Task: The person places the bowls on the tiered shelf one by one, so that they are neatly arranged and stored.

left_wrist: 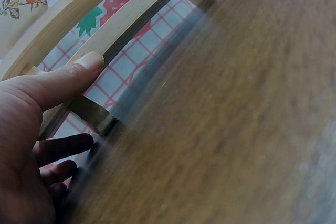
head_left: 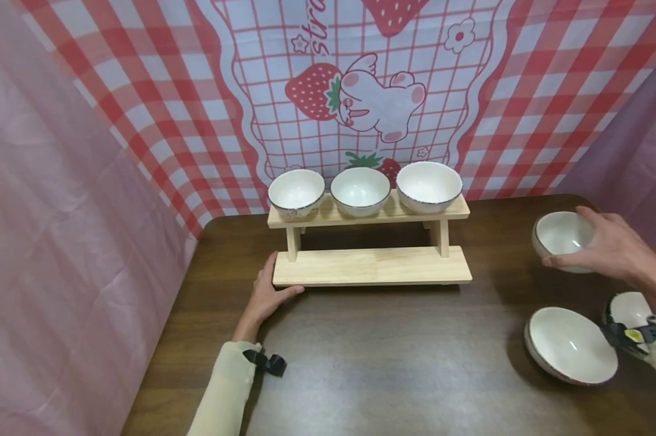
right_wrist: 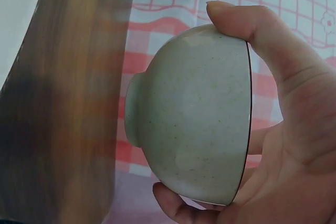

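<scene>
In the head view a two-tier wooden stand point(head_left: 371, 266) carries three bowls on its upper shelf: a left one point(head_left: 297, 191), a middle one point(head_left: 360, 189) and a right one point(head_left: 429, 184). The left hand point(head_left: 267, 297) holds the left end of the lower shelf, its thumb on the front edge; the left wrist view shows that thumb on the wood point(left_wrist: 134, 11). At the right, the right hand point(head_left: 616, 245) grips a pale bowl point(head_left: 561, 233) by its rim, off the table. The right wrist view shows this bowl point(right_wrist: 197, 114) between thumb and fingers of the hand point(right_wrist: 304, 129).
A large white bowl point(head_left: 570, 345) sits on the brown table point(head_left: 382, 363) at the right, with a smaller patterned bowl point(head_left: 630, 312) beside it, partly under the right wrist. A checked cloth point(head_left: 186, 91) with strawberries hangs behind the table; pink curtains hang at both sides.
</scene>
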A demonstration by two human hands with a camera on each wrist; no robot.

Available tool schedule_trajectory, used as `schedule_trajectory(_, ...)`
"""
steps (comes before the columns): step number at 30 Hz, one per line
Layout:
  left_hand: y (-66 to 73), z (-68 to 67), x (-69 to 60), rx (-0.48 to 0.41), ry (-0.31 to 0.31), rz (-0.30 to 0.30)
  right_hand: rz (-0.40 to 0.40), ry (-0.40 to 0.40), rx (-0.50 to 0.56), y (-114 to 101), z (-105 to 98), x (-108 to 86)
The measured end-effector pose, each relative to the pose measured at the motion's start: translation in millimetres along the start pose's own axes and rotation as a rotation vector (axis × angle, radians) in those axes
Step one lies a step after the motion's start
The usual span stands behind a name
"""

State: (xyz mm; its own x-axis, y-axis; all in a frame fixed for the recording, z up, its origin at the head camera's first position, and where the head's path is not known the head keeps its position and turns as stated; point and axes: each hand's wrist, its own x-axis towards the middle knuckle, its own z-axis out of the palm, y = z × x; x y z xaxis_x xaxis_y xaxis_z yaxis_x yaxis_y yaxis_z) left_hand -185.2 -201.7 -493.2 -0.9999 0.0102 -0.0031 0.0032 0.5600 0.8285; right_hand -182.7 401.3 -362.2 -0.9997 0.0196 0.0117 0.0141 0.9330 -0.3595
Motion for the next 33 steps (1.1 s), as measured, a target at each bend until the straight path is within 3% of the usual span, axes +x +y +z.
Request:
schedule_trajectory(13, 1.6, 0.2, 0.5, 0.002, 0.002, 0.004, -0.087, -0.020, 0.024, -30.9, 0.4, -7.2)
schedule_trajectory(21, 1.0, 0.1, 0.0, 0.001, 0.001, 0.002, -0.088, -0.080, 0.009, -51.7, 5.3, -12.0)
schedule_trajectory(33, -0.2, 0.4, -0.2, -0.001, 0.001, 0.000, -0.143, -0.136, 0.067, -77.0, 11.5, -19.1)
